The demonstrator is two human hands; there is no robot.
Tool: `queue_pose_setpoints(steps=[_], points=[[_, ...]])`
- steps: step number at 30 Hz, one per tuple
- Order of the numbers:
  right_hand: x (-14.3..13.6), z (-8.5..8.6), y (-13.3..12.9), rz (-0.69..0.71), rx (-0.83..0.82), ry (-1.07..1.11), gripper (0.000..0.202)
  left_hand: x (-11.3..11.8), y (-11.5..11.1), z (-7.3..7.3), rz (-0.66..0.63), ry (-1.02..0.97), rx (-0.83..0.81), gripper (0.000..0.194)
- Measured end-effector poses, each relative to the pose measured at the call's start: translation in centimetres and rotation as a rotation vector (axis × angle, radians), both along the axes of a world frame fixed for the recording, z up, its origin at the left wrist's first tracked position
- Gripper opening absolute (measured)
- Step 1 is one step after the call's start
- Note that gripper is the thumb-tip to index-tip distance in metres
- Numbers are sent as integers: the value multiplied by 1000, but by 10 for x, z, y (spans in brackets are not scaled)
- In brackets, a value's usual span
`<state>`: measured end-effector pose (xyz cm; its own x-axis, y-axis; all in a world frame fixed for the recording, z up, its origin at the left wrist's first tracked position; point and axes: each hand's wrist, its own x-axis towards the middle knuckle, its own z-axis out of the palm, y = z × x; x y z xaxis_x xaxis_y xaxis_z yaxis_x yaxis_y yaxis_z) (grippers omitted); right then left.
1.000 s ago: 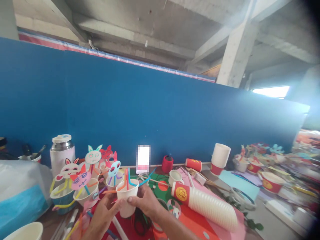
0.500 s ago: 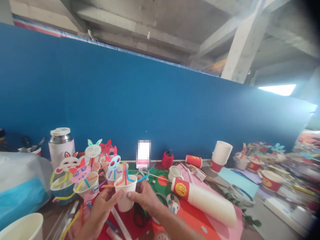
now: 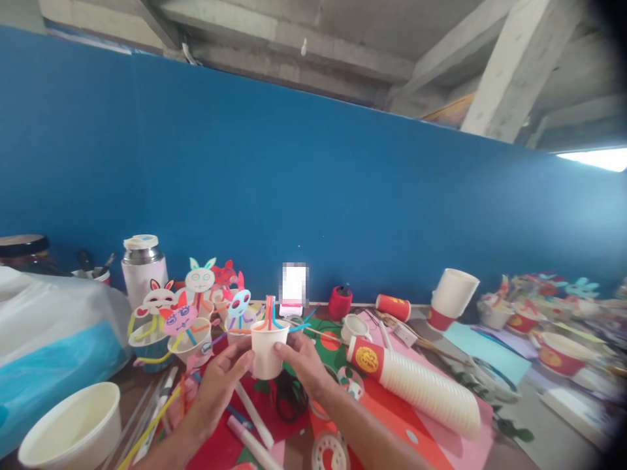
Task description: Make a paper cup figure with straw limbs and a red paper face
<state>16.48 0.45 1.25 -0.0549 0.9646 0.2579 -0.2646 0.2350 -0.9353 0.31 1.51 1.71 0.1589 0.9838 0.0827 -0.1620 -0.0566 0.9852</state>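
Observation:
A white paper cup [image 3: 269, 356] is held upright between my two hands. Orange and blue strips [image 3: 271, 314] stand up from inside it, and some bend out over the rim on both sides. My left hand [image 3: 226, 373] grips the cup's left side, thumb toward the front. On the right side, my right hand [image 3: 304, 360] presses its thumb on the cup wall, its other fingers partly hidden behind. Just behind and left of the cup stand decorated cups with animal faces, among them a pink cat face [image 3: 179, 318] and a blue face [image 3: 240, 303].
Black scissors [image 3: 290, 399] lie below the cup. A long stack of nested cups [image 3: 426, 391] lies on coloured paper to the right. A large white bowl [image 3: 71, 427] and plastic bag [image 3: 53, 352] are at left. A thermos [image 3: 144, 271] stands by the blue partition [image 3: 313, 176].
The view has shifted, so the table's things appear further right. The held cup appears slightly higher and more upright, and both hands still hold it.

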Motion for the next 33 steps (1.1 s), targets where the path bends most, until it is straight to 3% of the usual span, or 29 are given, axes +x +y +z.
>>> queue_pose_setpoints(steps=[3, 21, 28, 33], points=[[1, -4, 2, 6, 16, -4, 40, 0, 1, -3, -71, -23, -13, 39], [-6, -8, 1, 157, 71, 56, 40, 3, -5, 5, -64, 6, -15, 51], [19, 11, 7, -50, 49, 76, 43, -7, 3, -6, -41, 49, 30, 40], [28, 10, 13, -159, 57, 85, 44, -12, 11, -14, 53, 193, 91, 30]])
